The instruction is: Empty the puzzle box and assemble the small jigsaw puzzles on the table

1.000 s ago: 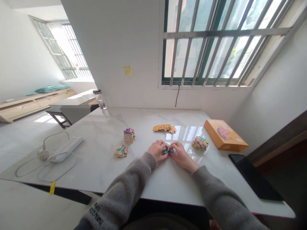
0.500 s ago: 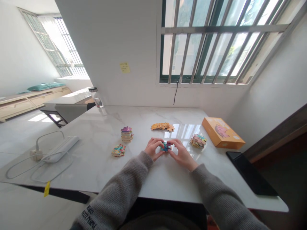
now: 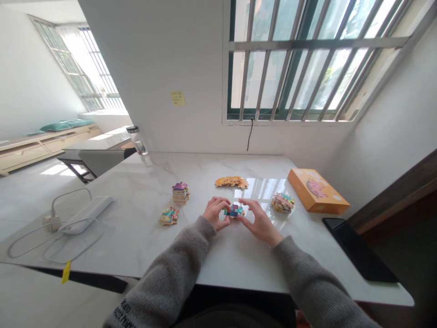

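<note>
Small jigsaw puzzle pieces [image 3: 235, 211], purple and teal, sit low over the white table in front of me. My left hand [image 3: 217, 214] grips their left end between thumb and fingertips. On the other side, my right hand [image 3: 258, 222] has its thumb and index finger spread apart. Its thumb tip is at the lower right edge of the pieces, while the index finger stands off above them. My fingers hide part of the pieces, so I cannot tell how many there are.
Orange pieces [image 3: 232, 181] lie fanned behind my hands. Left are a tall stack [image 3: 180, 193] and a low pile [image 3: 169, 216] of pieces; right, another pile [image 3: 282, 202]. An orange box [image 3: 317, 191], a black tablet-like slab [image 3: 358, 248], a power strip [image 3: 87, 215] and a bottle [image 3: 137, 140] stand around.
My right index finger has lifted away from the pieces and the right grip has opened. More of the purple and teal surface shows. The left hand has shifted slightly left.
</note>
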Motion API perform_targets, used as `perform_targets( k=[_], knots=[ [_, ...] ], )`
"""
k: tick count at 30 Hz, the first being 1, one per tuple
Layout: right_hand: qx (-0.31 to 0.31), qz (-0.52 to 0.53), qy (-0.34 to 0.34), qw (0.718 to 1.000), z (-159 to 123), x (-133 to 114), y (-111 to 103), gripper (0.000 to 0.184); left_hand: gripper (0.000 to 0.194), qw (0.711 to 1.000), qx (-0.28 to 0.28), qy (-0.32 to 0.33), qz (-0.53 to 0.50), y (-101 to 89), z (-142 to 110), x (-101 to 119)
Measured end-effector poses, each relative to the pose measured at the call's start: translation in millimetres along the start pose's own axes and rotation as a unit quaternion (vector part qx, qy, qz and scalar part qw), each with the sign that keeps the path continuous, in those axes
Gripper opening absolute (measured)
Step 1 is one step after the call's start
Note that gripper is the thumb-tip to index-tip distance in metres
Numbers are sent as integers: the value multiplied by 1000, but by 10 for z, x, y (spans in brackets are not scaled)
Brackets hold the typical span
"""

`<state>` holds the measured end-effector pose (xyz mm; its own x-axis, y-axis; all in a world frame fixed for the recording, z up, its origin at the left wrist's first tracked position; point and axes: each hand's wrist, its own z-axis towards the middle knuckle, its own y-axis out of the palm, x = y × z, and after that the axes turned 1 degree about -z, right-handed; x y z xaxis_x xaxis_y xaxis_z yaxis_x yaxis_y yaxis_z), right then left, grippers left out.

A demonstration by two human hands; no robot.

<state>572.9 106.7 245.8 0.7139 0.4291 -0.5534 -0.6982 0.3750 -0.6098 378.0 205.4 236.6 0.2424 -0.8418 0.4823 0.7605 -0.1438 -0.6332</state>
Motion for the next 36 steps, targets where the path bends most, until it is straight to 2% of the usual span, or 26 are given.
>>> perform_targets(
  k=[4,7,13,16,20,25,32,36],
  knots=[
    [24,-5,15,1000,5,23,-6,45,25,997,40,-48,50,-220,5,-52],
    [23,-6,20,1000,4,44,1,44,21,991,40,-81,97,-549,4,-183],
    [-3,-2,27,1000,-12,-17,20,43,17,971,43,-180,151,-1368,1,-744],
    [-13,-2,27,1000,-15,-37,24,44,18,964,37,-210,158,-1588,14,-1028],
    [-9,0,32,999,-11,-35,21,43,20,963,13,-230,138,-1626,40,-1264],
    [-13,1,34,999,-6,-33,13,42,22,964,-4,-239,117,-1603,56,-1404],
    [-18,1,36,999,-1,-22,13,42,24,965,-18,-241,102,-1622,20,-1503],
    [-20,-11,33,999,-5,5,24,37,24,966,-14,-232,109,-1594,-4,-1451]
  ],
)
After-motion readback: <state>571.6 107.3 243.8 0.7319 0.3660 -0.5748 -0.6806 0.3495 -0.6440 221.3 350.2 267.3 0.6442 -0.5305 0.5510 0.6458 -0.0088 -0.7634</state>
